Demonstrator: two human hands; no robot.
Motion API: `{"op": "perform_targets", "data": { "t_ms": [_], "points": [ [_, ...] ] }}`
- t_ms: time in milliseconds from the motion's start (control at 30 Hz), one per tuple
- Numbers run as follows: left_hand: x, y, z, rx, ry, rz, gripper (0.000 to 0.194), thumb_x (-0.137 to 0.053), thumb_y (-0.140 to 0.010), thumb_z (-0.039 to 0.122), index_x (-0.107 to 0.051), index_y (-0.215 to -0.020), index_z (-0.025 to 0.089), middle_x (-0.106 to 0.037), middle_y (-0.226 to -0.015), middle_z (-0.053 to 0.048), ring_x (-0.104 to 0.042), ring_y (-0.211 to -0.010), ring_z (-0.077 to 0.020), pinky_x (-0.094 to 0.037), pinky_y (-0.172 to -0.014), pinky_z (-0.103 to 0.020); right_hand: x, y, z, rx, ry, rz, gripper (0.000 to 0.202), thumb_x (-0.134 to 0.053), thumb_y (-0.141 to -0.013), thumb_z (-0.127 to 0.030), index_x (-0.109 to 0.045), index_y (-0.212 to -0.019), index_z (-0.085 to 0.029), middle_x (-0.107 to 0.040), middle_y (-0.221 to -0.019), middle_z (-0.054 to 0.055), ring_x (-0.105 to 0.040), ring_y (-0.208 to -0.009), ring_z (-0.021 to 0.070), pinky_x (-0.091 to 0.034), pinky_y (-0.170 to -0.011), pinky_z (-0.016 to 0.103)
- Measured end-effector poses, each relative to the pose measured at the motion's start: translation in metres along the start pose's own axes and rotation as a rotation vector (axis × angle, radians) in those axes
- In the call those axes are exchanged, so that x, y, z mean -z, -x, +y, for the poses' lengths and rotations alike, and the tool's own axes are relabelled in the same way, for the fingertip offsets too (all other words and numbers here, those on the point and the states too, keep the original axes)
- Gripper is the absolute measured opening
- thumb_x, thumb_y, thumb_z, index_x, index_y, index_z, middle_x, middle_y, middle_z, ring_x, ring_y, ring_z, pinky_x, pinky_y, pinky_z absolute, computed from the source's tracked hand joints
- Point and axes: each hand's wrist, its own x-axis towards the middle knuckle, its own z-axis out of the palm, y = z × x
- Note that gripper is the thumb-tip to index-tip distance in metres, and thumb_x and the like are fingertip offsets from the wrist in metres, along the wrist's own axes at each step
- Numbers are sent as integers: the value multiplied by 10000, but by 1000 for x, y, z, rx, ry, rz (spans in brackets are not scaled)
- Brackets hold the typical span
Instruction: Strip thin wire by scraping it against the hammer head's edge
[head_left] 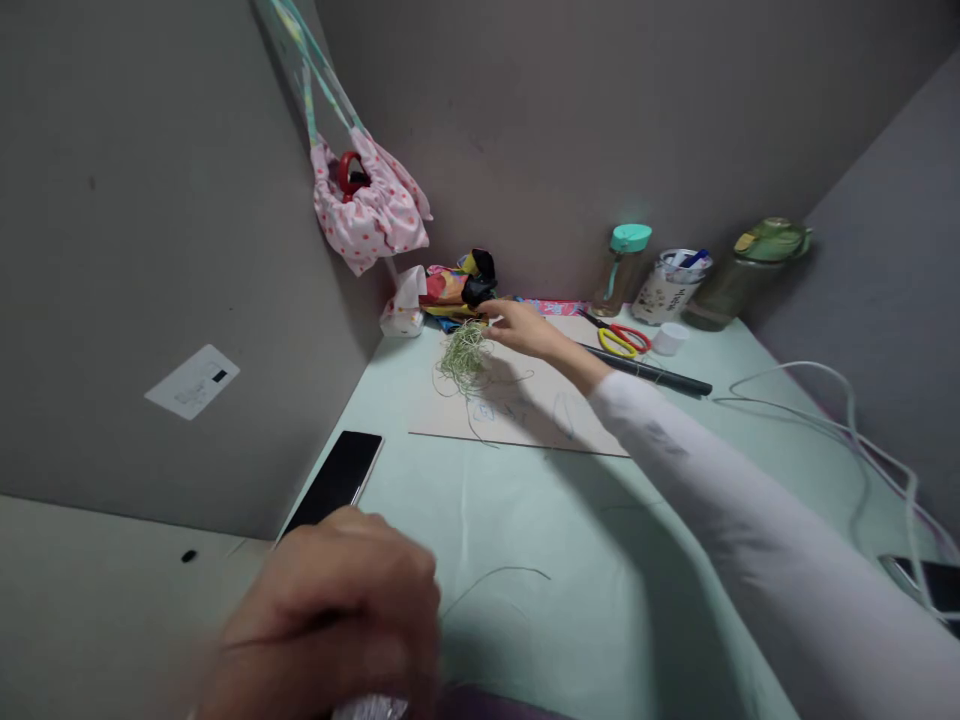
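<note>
My right hand (523,330) reaches out to a loose bundle of thin green strands (465,357) on a beige board (525,420). Its thumb and index finger are apart at the bundle's right edge; no strand shows plainly between them. Close to the camera, my left hand (345,610) is closed and partly blurred. A single green strand (499,572) runs out from beside it over the pale green tabletop (450,500). Something clear and shiny (371,708) peeks out below the left hand, but what its fingers hold is hidden.
A phone (337,480) lies at the left edge. Scissors (622,338), a black rod (652,372), a white cap (670,338), bottles (619,270) and a pen cup (670,288) stand or lie at the back right. White cable (847,400) loops right. A polka-dot bag (367,205) hangs left.
</note>
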Motion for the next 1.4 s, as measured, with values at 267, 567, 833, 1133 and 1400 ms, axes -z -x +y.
{"op": "perform_targets", "data": {
  "t_ms": [267, 567, 833, 1133, 1400],
  "points": [
    [-38, -30, -4, -3, -113, 36, 277, -461, -991, 209, -630, -772, 186, -668, -734, 21, -600, -693, -104, -429, -659, -216, -46, 196, -80, 23, -1017, -440, 372, -688, -870, -361, -597, -1206, -231, -684, -1069, 28, -651, -990, 165, -516, -866, 308],
    [-77, -21, -27, 123, -90, -136, 325, -445, -995, 244, -541, -696, 160, -519, -640, 40, -489, -629, -83, -353, -623, -215, -79, 270, -64, 24, -458, 19, 210, -420, -1027, -268, -603, -928, -233, -602, -864, 8, -542, -790, 134, -427, -714, 275],
    [-67, -36, -13, 145, 7, -176, 276, -496, -960, 282, -605, -739, 157, -580, -688, 25, -511, -659, -99, -372, -642, -219, -50, 288, -60, -124, -616, -17, 296, -398, -1034, -379, -649, -926, -263, -683, -935, 21, -635, -907, 164, -465, -846, 299],
    [-71, -138, -58, 177, -100, -126, 222, -503, -846, 293, -592, -691, 161, -477, -585, 32, -436, -630, -120, -341, -637, -246, -43, 230, 15, -367, -543, 142, 333, -453, -940, -483, -610, -834, -208, -357, -559, -58, -329, -482, 114, -302, -476, 263],
    [-83, -164, -82, 226, -78, -99, 204, -507, -841, 230, -602, -684, 142, -436, -549, 44, -364, -553, -100, -298, -583, -249, -45, 217, 36, -349, -330, 229, 305, -429, -922, -403, -631, -815, -201, -506, -589, -11, -461, -594, 157, -350, -588, 283]
  ]
}}
